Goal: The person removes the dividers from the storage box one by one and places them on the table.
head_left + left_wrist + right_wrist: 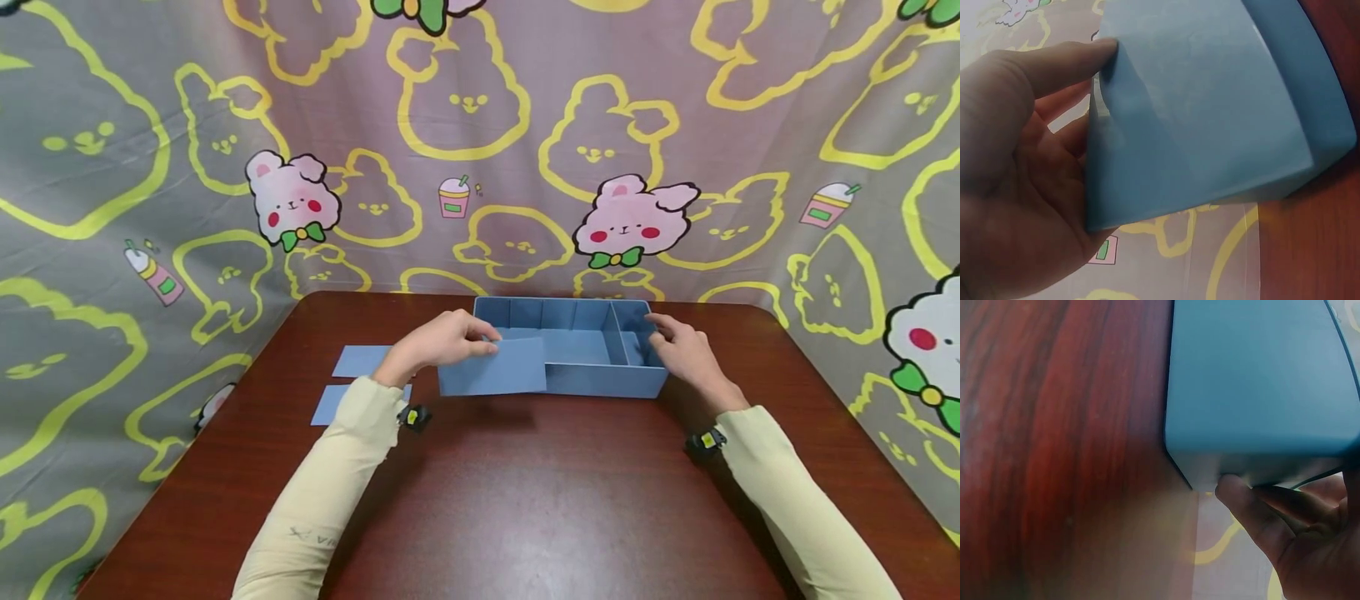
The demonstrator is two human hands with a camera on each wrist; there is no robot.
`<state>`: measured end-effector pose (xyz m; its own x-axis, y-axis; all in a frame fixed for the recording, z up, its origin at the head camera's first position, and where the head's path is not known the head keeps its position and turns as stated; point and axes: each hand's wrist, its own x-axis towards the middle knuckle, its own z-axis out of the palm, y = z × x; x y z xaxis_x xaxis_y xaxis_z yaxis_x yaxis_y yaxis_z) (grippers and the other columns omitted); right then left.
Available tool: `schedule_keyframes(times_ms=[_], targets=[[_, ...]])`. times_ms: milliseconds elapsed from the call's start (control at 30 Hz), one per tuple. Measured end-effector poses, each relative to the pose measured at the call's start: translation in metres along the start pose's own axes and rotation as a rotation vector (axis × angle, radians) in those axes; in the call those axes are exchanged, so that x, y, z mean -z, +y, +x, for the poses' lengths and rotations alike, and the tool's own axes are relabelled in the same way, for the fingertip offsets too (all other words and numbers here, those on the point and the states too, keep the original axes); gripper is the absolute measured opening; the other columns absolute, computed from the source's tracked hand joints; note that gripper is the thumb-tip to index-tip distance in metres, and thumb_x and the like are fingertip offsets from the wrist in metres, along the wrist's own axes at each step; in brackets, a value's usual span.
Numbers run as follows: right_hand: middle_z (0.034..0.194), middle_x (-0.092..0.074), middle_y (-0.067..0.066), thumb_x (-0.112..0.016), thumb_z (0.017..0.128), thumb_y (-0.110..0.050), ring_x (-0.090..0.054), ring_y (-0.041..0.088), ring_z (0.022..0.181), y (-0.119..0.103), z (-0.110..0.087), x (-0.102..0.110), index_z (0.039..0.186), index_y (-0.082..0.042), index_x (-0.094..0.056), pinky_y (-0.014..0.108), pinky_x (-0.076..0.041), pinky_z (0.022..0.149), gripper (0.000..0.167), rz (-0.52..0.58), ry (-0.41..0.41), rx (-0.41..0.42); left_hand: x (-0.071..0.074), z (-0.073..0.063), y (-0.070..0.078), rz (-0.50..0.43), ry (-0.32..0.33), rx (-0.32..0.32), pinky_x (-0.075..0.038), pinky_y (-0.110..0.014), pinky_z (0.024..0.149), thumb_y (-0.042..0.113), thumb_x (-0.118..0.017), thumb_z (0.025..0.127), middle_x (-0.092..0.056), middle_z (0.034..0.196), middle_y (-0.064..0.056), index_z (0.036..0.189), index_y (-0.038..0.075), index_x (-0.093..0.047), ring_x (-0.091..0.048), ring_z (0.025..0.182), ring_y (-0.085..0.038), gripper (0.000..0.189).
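Observation:
My left hand [444, 338] pinches a flat blue divider panel [497, 371] along its upper edge, the thumb on the near face in the left wrist view. The panel [1191, 125] is tilted and overlaps the front left part of an open blue storage box [600, 381]. Inside the box, an upright divider [620, 333] marks off a narrow compartment at the right end. My right hand [686, 354] holds the box's right end wall, fingers at the rim. In the right wrist view, a fingertip [1230, 482] touches the outer face of that wall.
Two more flat blue panels, a far one [360, 361] and a near one [327, 406], lie on the left of the dark wooden table [577, 500], partly behind my left arm. A patterned curtain [517, 208] hangs close behind the table and along its sides.

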<state>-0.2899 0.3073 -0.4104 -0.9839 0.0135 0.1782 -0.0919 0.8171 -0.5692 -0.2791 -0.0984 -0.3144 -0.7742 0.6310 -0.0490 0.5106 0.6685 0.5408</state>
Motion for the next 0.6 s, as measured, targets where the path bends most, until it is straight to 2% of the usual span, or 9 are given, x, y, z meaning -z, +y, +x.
schedule_keyframes(times_ms=[167, 300, 467, 600], targets=[[0.138, -0.054, 0.028, -0.04, 0.099, -0.02, -0.058, 0.039, 0.11, 0.001, 0.0, -0.001, 0.143, -0.009, -0.049, 0.049, -0.047, 0.082, 0.047, -0.002, 0.003, 0.006, -0.001, -0.006, -0.007, 0.02, -0.016, -0.021, -0.051, -0.029, 0.08, 0.028, -0.064, 0.096, -0.07, 0.122, 0.001, 0.124, 0.018, -0.07, -0.063, 0.099, -0.012, 0.03], [0.138, -0.054, 0.028, -0.039, 0.099, -0.021, -0.058, 0.037, 0.106, 0.001, -0.001, 0.0, 0.143, -0.009, -0.048, 0.045, -0.045, 0.078, 0.047, -0.006, 0.003, 0.013, -0.002, -0.009, -0.011, 0.027, -0.03, -0.032, -0.052, -0.03, 0.084, 0.028, -0.064, 0.096, -0.07, 0.121, 0.001, 0.122, 0.018, -0.071, -0.064, 0.104, -0.012, 0.029], [0.137, -0.054, 0.029, -0.039, 0.099, -0.021, -0.057, 0.034, 0.096, 0.0, -0.001, 0.001, 0.143, -0.009, -0.049, 0.04, -0.042, 0.073, 0.047, -0.011, -0.001, 0.022, -0.007, -0.012, -0.015, 0.016, -0.072, -0.016, -0.052, -0.029, 0.082, 0.028, -0.064, 0.096, -0.07, 0.12, 0.001, 0.121, 0.018, -0.071, -0.065, 0.1, -0.01, 0.028], [0.136, -0.054, 0.029, -0.04, 0.099, -0.02, -0.057, 0.033, 0.094, 0.0, -0.001, 0.001, 0.143, -0.009, -0.049, 0.04, -0.042, 0.072, 0.046, -0.017, -0.001, 0.023, -0.012, -0.014, -0.02, 0.007, -0.089, 0.001, -0.051, -0.028, 0.079, 0.028, -0.065, 0.095, -0.071, 0.119, 0.001, 0.119, 0.019, -0.072, -0.064, 0.098, -0.01, 0.026]])
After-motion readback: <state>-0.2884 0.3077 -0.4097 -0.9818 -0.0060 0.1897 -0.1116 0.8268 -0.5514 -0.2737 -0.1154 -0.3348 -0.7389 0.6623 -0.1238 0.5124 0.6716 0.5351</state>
